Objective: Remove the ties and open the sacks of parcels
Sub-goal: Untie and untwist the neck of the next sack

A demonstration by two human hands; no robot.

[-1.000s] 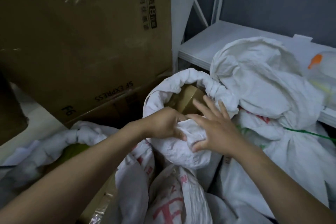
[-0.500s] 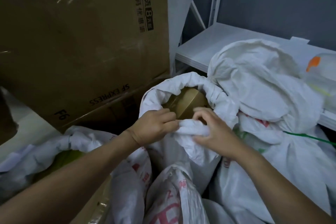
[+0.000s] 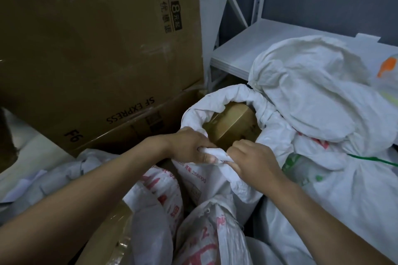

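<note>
An open white woven sack (image 3: 277, 133) stands in the middle, its mouth rolled down into a thick rim. Inside it shows a brown cardboard parcel (image 3: 233, 125). My left hand (image 3: 191, 145) and my right hand (image 3: 252, 160) both grip the near part of the rolled rim, fingers closed on the fabric, close together. To the right lies a second white sack (image 3: 312, 101), with a green tie (image 3: 372, 158) showing on the sack below it. A further sack with red print (image 3: 206, 232) lies under my arms.
A large SF Express cardboard box (image 3: 97, 49) leans at the left and back. A white metal shelf (image 3: 247, 49) stands behind the sacks. More white sacks (image 3: 53, 178) lie at the left. An orange-marked bag (image 3: 385, 66) sits at the far right.
My hands have moved from the bulging front of the sack up to its rim and closed on the fabric, rolling it down. More of the brown parcel shows now.
</note>
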